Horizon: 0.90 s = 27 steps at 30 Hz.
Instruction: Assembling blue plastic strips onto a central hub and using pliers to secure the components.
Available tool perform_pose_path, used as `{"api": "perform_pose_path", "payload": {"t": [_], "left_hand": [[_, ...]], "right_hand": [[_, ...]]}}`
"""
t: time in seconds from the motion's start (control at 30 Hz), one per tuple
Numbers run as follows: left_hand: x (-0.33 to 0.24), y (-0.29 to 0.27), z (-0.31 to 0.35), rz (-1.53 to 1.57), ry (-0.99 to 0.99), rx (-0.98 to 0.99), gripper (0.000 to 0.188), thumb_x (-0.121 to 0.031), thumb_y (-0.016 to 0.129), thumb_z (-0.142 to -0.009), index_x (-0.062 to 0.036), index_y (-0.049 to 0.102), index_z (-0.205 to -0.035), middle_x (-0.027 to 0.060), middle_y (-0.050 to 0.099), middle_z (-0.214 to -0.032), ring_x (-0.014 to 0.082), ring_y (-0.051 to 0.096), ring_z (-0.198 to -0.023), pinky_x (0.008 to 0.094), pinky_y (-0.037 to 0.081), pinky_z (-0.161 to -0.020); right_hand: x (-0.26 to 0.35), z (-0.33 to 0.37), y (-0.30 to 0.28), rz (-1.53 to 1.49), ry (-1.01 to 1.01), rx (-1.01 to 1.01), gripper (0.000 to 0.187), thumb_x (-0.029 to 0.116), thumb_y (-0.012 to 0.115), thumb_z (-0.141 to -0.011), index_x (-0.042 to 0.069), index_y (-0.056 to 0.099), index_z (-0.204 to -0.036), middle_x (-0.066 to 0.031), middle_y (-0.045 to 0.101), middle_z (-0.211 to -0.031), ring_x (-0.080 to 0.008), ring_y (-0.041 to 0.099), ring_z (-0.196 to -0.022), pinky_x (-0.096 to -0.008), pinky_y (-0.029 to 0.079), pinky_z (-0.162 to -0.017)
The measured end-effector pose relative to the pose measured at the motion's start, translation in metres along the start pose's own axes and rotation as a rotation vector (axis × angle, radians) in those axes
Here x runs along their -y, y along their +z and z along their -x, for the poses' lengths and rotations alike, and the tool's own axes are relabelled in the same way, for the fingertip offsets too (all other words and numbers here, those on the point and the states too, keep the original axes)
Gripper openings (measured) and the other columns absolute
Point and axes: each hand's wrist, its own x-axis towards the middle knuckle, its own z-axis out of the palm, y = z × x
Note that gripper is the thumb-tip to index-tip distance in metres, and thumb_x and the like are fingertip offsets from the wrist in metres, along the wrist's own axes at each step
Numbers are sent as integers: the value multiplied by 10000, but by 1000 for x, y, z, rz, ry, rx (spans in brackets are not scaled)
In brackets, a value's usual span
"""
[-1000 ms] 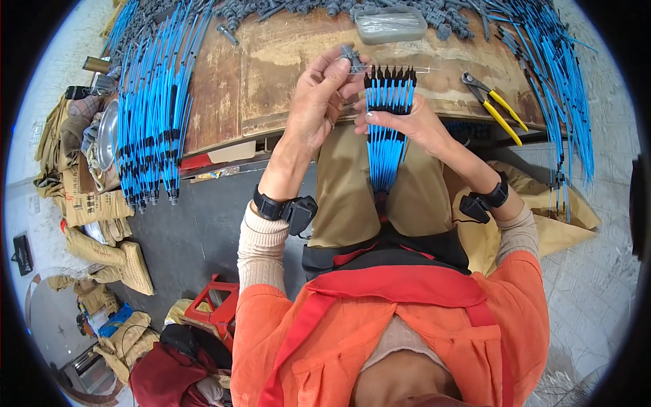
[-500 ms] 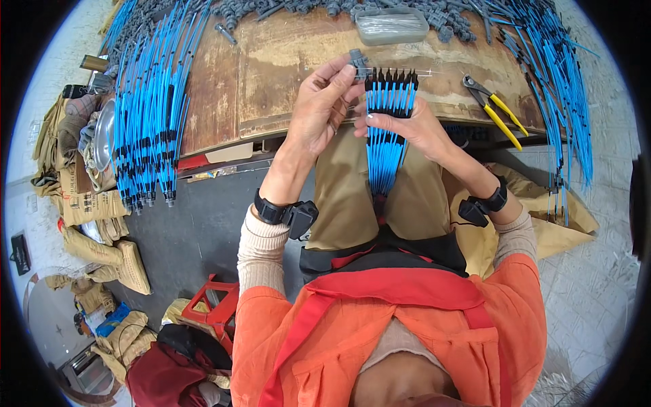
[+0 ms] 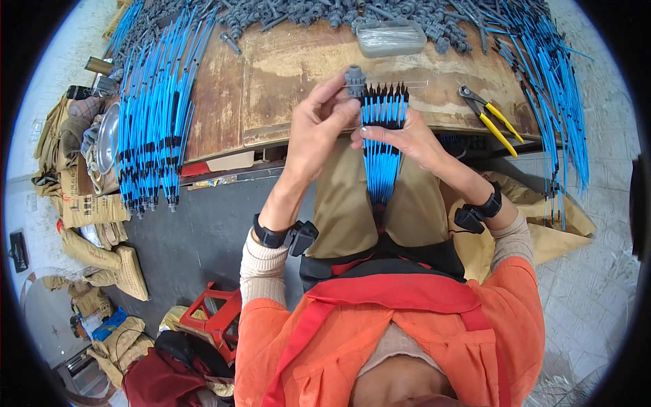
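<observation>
In front of my lap is a fanned bundle of thin blue tubes point(image 3: 382, 164) with black bands and pointed black tips. My right hand point(image 3: 412, 141) is closed around its upper part, thumb across the front. My left hand point(image 3: 324, 122) pinches a grey ribbed plastic fitting point(image 3: 354, 80) beside the upper left corner of the bundle. Whether fitting and bundle touch I cannot tell. A thin pale rod point(image 3: 418, 86) sticks out to the right behind the black tips; its other end is hidden.
Pliers with yellow handles point(image 3: 498, 129) lie at the wooden table's point(image 3: 285, 61) right edge. A clear box of thin rods point(image 3: 391, 39) stands at the back, before heaped grey fittings point(image 3: 298, 13). More blue tubes hang over the table's left point(image 3: 150, 129) and right point(image 3: 566, 102) edges.
The bundle has moved slightly down and left. My left fingers have shifted lower, and the grey fitting now shows more fully above them. Less of the pale rod stands out.
</observation>
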Motion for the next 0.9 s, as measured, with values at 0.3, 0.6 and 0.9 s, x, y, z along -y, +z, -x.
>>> {"api": "perform_pose_path", "payload": {"t": [0.3,0.6,0.9], "left_hand": [[-5,8,5,-222,126,-46,513,-58,726,-891,80,534,-1346,64,589,-1101,104,631,-939,222,558,-748],[-2,12,-2,-309,164,-113,410,-33,695,-898,94,585,-1272,69,634,-961,71,630,-761,217,548,-600],[-9,12,-2,-208,90,-79,452,-19,711,-881,74,576,-1301,79,683,-1023,91,639,-901,231,536,-823]], "right_hand": [[2,3,6,74,-10,22,291,191,744,-895,-4,653,-1092,-78,712,-929,-161,711,-845,-287,565,-763],[0,2,3,29,21,29,318,184,741,-897,-5,631,-1127,-69,708,-951,-146,690,-856,-280,549,-776],[-32,30,12,312,-309,-399,312,173,668,-946,18,614,-1210,-37,691,-953,-72,585,-829,-264,494,-767]]}}
